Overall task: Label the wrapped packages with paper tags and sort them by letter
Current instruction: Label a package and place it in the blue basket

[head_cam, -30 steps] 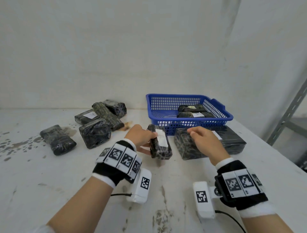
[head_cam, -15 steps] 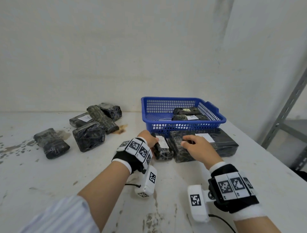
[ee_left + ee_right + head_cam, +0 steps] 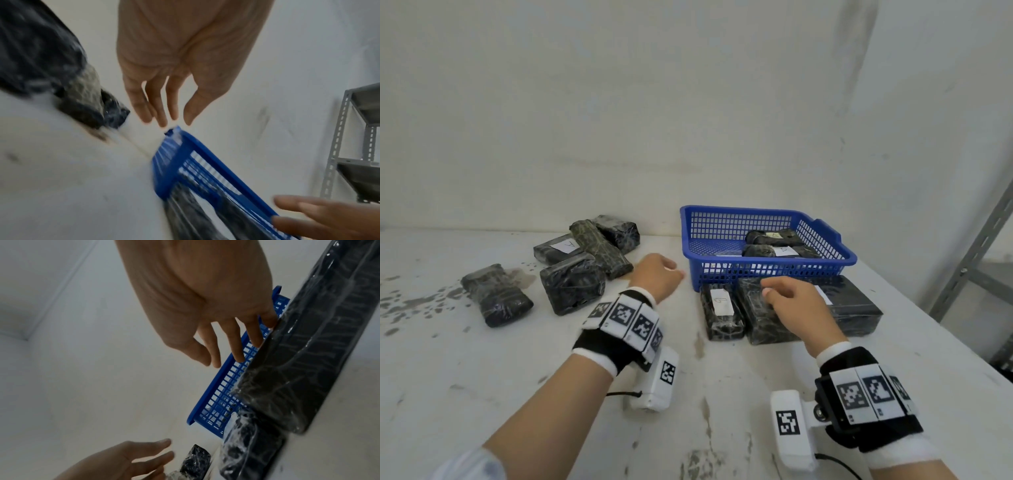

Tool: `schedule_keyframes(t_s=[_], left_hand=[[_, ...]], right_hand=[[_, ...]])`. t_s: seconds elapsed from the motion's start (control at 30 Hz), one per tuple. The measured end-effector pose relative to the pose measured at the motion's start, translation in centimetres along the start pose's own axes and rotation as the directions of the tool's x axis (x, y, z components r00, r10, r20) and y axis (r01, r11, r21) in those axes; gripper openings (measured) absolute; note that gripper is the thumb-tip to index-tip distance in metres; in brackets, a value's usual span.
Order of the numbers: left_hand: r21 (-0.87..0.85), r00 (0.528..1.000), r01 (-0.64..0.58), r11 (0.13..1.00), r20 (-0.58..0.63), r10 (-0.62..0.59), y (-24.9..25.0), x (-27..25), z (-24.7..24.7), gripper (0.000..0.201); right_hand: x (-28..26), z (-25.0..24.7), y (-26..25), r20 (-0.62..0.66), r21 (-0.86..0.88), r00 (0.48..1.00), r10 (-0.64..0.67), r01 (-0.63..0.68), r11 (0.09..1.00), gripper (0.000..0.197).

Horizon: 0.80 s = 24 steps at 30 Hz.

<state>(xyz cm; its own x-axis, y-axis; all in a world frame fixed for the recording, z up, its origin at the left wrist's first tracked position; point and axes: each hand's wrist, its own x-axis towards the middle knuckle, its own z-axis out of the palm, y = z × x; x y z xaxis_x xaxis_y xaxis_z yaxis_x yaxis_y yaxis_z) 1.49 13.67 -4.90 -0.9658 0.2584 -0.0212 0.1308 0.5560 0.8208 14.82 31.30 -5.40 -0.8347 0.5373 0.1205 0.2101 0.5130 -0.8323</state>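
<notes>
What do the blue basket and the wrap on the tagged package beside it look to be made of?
Blue basket: likely moulded plastic, going by its even colour and lattice walls. Tagged package: dark contents under clear glossy film, probably stretch wrap, showing wrinkles and glints; its tag looks like plain paper.

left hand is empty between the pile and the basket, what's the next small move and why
Probably reach the left hand over to the tagged package in the pile: its tag looks like an A, like those in the basket. The hand is open and holds nothing, and the right hand rests on the front packages.
</notes>
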Motion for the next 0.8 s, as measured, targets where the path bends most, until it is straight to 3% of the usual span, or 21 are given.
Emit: schedule_keyframes(t_s=[0.1, 0.17, 0.23, 0.33, 0.43, 0.53, 0.7, 0.8], left_hand=[[0.076, 0.962, -0.039, 0.996, -0.266, 0.058, -2.0, 0.3, -3.6, 0.027], [0.169, 0.928, -0.014, 0.985, -0.365, 0.075, -3.3, 0.5, -5.7, 0.026], [0.187, 0.912, 0.092, 0.978, -0.41, -0.008, -4.7, 0.7, -7.5, 0.031], [0.224, 0.929, 0.27, 0.937, -0.317, -0.192, -7.1, 1.4, -9.9, 0.058], [0.21, 0.957, 0.26, 0.942, -0.183, -0.224, -8.8, 1.9, -11.5, 0.08], [0.122, 0.97, 0.221, 0.968, -0.131, -0.205, -9.3, 1.7, -12.2, 0.076], [-0.008, 0.974, 0.147, 0.989, -0.174, -0.146, -9.1, 1.0, -12.5, 0.059], [-0.125, 0.973, -0.029, 0.992, -0.231, 0.0, -8.0, -0.3, -12.0, 0.052]], right_hand=[[-0.1, 0.8, -0.6, -0.122, 0.155, 0.993, -0.006, 0.025, 0.988, 0.02], [-0.2, 1.6, -1.1, -0.146, 0.209, 0.989, -0.023, 0.053, 0.976, 0.019], [-0.3, 2.6, -1.8, -0.137, 0.241, 0.989, -0.045, 0.078, 0.967, 0.019], [-0.3, 3.9, -2.9, -0.11, 0.265, 0.99, -0.085, 0.112, 0.958, 0.019], [-0.3, 5.0, -4.0, -0.086, 0.287, 0.991, -0.107, 0.128, 0.949, 0.018], [-0.3, 5.9, -4.9, -0.079, 0.297, 0.988, -0.132, 0.149, 0.943, 0.018], [-0.5, 6.8, -5.9, -0.029, 0.298, 0.988, -0.15, 0.151, 0.942, 0.018], [-0.6, 7.5, -6.0, 0.013, 0.31, 0.985, -0.169, 0.157, 0.938, 0.018]])
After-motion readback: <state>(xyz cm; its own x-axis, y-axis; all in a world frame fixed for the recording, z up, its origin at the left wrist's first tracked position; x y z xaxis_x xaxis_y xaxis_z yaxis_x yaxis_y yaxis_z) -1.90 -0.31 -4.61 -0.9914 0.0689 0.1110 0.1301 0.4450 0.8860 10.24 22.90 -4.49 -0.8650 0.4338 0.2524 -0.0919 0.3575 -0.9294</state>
